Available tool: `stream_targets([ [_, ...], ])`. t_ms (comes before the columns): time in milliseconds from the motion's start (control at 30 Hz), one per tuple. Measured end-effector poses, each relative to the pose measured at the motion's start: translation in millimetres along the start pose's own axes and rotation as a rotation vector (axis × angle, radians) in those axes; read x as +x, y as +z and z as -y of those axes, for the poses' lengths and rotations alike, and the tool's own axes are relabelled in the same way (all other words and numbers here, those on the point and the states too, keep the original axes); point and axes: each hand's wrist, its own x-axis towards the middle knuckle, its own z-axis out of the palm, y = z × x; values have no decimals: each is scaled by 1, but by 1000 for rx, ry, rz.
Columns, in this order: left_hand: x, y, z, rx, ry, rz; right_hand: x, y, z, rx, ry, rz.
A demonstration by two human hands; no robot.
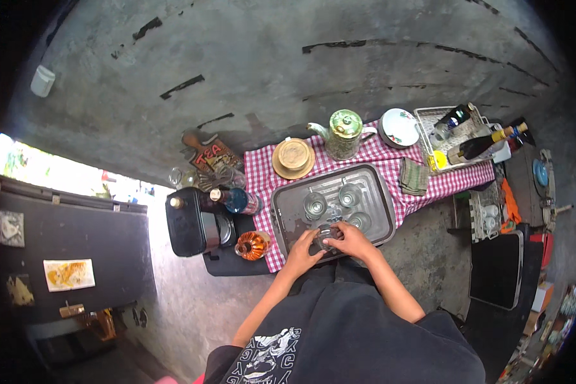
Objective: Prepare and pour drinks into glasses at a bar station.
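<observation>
A clear glass (327, 234) stands at the near edge of a dark rectangular tray (383, 192). My left hand (304, 252) closes on its left side, and my right hand (352, 241) grips it from the right with thumb and fingers. Beyond my hands, more clear glasses sit in the tray: one glass (314, 205) at the left, another glass (349, 194) farther back, and a third glass (358, 222) just beyond my right hand. The tray's bottom looks wet in places.
A red-checked cloth (260, 168) covers the table. Behind the tray stand a green patterned teapot (344, 137), a wooden lidded pot (294, 157) and a white plate (400, 128). An orange ribbed bottle (253, 246) is at left; a wire basket (438, 168) holds bottles at right.
</observation>
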Motion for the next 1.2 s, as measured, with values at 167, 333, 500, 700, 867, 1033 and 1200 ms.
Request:
stream_targets([
  [167,-3,4,-2,34,-36,-52,4,-7,1,11,-35,44],
  [333,-6,7,-6,3,-75,-69,0,-14,2,-48,-101,138],
  [500,-9,10,-14,-43,-123,-88,-10,-16,-3,-177,-276,164],
  [700,-13,14,-23,3,-151,-118,-15,-22,1,-249,-288,153],
  [867,-22,18,-19,115,-28,-213,-16,-26,9,-300,-357,169],
  [1033,-26,21,-19,127,-33,-248,-12,-25,4,-318,-441,182],
  [1200,-27,22,-18,120,-45,-267,-7,-22,0,-329,-541,138],
])
